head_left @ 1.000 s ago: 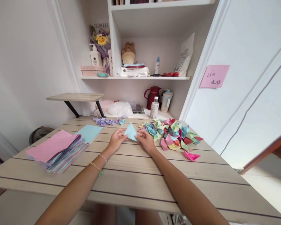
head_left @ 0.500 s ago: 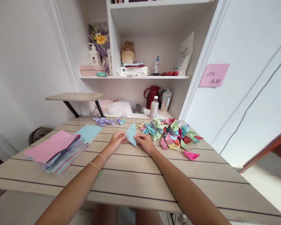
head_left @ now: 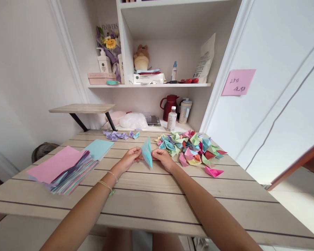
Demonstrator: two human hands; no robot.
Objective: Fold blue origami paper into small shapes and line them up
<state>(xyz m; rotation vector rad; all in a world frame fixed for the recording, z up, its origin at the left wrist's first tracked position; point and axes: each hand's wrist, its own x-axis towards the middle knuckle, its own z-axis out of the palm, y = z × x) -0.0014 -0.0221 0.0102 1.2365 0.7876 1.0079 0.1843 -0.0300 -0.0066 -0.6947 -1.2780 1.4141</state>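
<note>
A folded light-blue paper (head_left: 147, 153) is held upright just above the middle of the table, its long side running up and down. My left hand (head_left: 132, 157) is closed on its left edge with thumb and fingers. On the other side, my right hand (head_left: 162, 157) pinches its right edge. The paper's layers look slightly parted, though the fingertips behind it are hidden. Close to my right hand lies a heap of folded paper boats (head_left: 196, 146) in many colours, with a bright pink boat (head_left: 214, 172) nearest to me.
At the left lies a thick stack of coloured paper (head_left: 73, 174) with a pink sheet (head_left: 57, 163) on top and a blue sheet (head_left: 101, 148) beside it. Small purple paper pieces (head_left: 116, 135) sit at the back. A bottle (head_left: 172, 120) stands behind the boats.
The blue paper has turned from a flatter, wider face to a narrower, more opened shape. Both hands keep hold of it, the right one shifted slightly right.
</note>
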